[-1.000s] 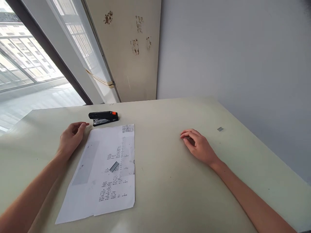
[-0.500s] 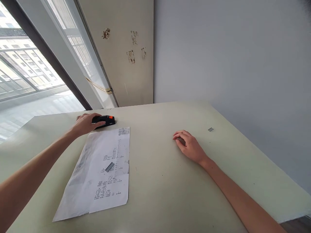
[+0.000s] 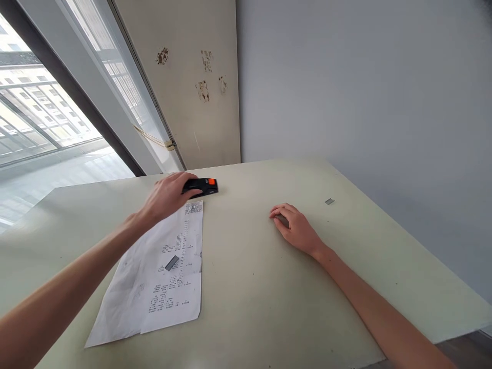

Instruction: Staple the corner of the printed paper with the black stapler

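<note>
The left hand has its grip closed around the black stapler, whose orange patch points away from the palm. The stapler is near the far edge of the printed paper; whether it touches the bench, I cannot tell. One strip of staples lies on the paper. The right hand is near the bench's middle, its grip half open, holding nothing visible. Beyond it lies another small grey strip.

Stapler: black and orange, in left hand
Paper: printed, stapler's seven o'clock, grey strip on it
Right hand: loosely curled; second strip at its two o'clock
</note>
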Motion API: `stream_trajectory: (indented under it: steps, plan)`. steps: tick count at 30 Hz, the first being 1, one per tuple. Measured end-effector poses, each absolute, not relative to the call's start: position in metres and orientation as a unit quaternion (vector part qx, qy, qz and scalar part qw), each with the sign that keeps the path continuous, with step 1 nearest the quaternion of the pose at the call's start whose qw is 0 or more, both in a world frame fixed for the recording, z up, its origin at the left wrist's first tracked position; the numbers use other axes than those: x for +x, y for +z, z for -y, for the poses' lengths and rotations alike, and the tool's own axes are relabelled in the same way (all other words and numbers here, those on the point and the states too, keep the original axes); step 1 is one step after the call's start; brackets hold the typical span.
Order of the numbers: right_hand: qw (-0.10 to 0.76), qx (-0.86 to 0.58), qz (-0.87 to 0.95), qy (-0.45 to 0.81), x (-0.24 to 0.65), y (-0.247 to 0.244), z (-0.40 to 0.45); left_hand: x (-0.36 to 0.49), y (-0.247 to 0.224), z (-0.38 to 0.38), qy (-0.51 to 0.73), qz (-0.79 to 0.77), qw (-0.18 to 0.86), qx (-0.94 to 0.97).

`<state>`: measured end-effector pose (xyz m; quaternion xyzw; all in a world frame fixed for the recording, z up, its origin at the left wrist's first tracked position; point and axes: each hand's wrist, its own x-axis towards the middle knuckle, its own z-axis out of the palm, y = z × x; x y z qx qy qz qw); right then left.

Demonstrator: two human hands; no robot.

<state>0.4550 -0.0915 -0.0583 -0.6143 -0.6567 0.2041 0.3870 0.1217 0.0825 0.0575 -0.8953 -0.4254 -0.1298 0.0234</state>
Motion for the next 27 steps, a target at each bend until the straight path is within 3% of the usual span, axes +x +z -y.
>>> stream_trajectory:
  steps: [12,19,27]
  plan:
    - [0.422,-0.636,0.603,0.233,0.451,-0.049,0.092,0.214,0.011,0.017,-0.174,0.227,-0.066,-0.956]
    - [0.445,-0.626,0.584,0.263,0.450,-0.046,0.093,0.218,-0.010,0.027,-0.197,0.271,-0.160,-0.928]
    - [0.427,-0.603,0.622,0.260,0.447,-0.046,0.097,0.165,-0.018,0.032,-0.179,0.356,-0.245,-0.884]
